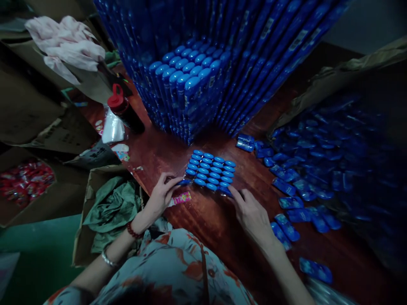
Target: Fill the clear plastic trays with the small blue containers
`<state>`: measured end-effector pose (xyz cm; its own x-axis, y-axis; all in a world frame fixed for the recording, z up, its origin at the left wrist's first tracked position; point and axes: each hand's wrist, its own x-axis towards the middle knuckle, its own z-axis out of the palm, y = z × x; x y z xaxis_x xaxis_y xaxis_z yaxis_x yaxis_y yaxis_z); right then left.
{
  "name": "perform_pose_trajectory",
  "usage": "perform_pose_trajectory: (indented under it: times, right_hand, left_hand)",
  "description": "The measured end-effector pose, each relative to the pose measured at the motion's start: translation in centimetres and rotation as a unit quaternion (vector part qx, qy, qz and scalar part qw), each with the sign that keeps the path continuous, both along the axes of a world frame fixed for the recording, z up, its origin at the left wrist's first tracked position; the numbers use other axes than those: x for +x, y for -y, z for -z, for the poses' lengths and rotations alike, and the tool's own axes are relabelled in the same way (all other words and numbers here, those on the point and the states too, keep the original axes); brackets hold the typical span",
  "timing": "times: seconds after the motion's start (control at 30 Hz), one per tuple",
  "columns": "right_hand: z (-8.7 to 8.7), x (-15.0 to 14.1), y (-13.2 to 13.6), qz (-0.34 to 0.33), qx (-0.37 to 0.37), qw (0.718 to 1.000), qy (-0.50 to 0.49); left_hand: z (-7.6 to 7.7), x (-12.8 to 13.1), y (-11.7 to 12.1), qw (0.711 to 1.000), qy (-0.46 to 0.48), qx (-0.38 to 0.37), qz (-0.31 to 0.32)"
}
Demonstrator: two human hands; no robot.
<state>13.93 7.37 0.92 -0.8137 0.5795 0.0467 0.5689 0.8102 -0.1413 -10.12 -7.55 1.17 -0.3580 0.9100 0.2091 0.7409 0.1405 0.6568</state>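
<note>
Floral clothing (178, 271), left hand (160, 195) and right hand (251, 212) at blue packs (211, 172)

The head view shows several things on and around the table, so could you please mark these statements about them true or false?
1. The left hand and right hand are at the small blue stack. True.
2. The bottle has a green cap. False: its cap is red.
3. The green cloth is in a box. True.
4. The beaded bracelet is on the right wrist. False: it is on the left.
</note>
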Motion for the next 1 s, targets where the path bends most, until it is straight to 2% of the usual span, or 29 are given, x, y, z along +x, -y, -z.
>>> perform_pose_trajectory:
  times: [0.07, 0.17, 0.33, 0.43, 0.63, 0.8, 0.9, 1.0]
  right_hand:
    - [0.1, 0.2, 0.2, -0.002, 0.019, 1.000, -0.010]
    - [0.3, 0.3, 0.5, -0.002, 0.030, 0.999, -0.042]
    - [0.1, 0.5, 0.3, 0.004, 0.016, 0.998, -0.063]
    - [0.6, 0.8, 0.3, 0.013, 0.015, 0.997, -0.070]
    - [2.4, 0.0, 1.3, -0.034, 0.072, 0.994, -0.076]
    - [0.9, -2.0, 2.4, -0.035, 0.075, 0.996, -0.028]
    - [-0.3, -3.4, 3.0, -0.004, 0.080, 0.997, 0.010]
    - [-0.6, -4.9, 3.5, 0.017, 0.079, 0.996, 0.043]
  left_hand:
    - [0.8, -0.2, -0.4, 1.000, -0.022, 0.011, 0.011]
    - [1.8, -0.6, -1.1, 0.995, -0.070, 0.024, 0.062]
    - [2.3, -2.0, -1.8, 0.966, -0.199, 0.040, 0.159]
    - [1.8, -2.6, -2.5, 0.952, -0.237, 0.017, 0.194]
    - [-0.4, -3.3, -4.1, 0.919, -0.272, -0.057, 0.281]
    - [-0.5, -3.5, -4.5, 0.924, -0.239, -0.070, 0.290]
    - [0.6, -3.4, -4.3, 0.941, -0.200, -0.021, 0.270]
    - [2.4, -3.1, -3.9, 0.960, -0.165, 0.056, 0.221]
